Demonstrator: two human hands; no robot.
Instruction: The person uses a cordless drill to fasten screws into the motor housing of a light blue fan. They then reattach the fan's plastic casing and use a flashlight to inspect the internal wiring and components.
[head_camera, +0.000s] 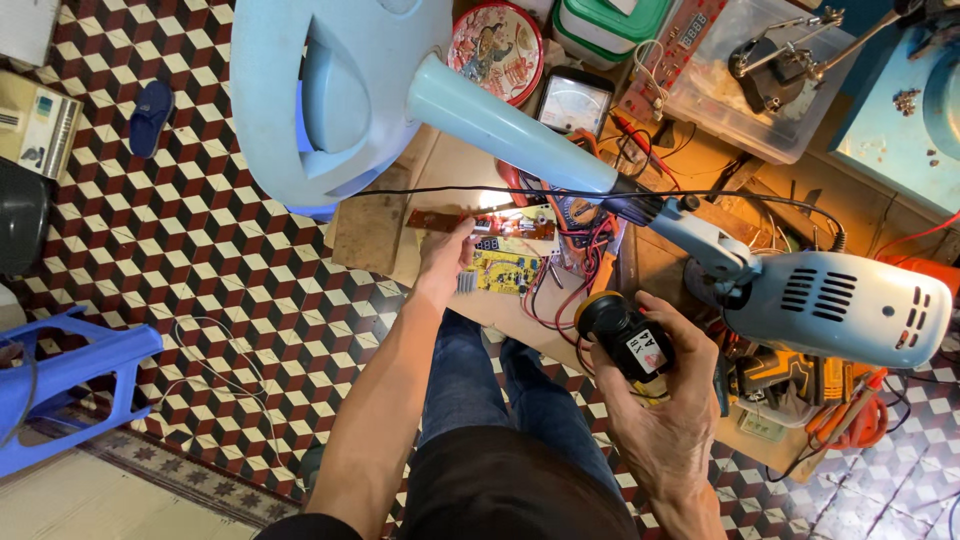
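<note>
My right hand (665, 400) has its grip closed around a small black tool (625, 335) with a round orange end, held over my lap, just in front of the desk (440, 170). My left hand (445, 255) reaches out, its grip narrow, fingertips touching the brown circuit board (480, 222) beside the yellow board (500, 270). I think I am checking the boards of the pale blue fan (520, 130) lying across the desk. Next I need a steady aim at 1 small spot.

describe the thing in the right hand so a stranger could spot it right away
Start at the pale blue fan lying across the workbench. Just below its motor end, the right hand grips a small black tool. Its round black cap and white label set it apart.
</note>
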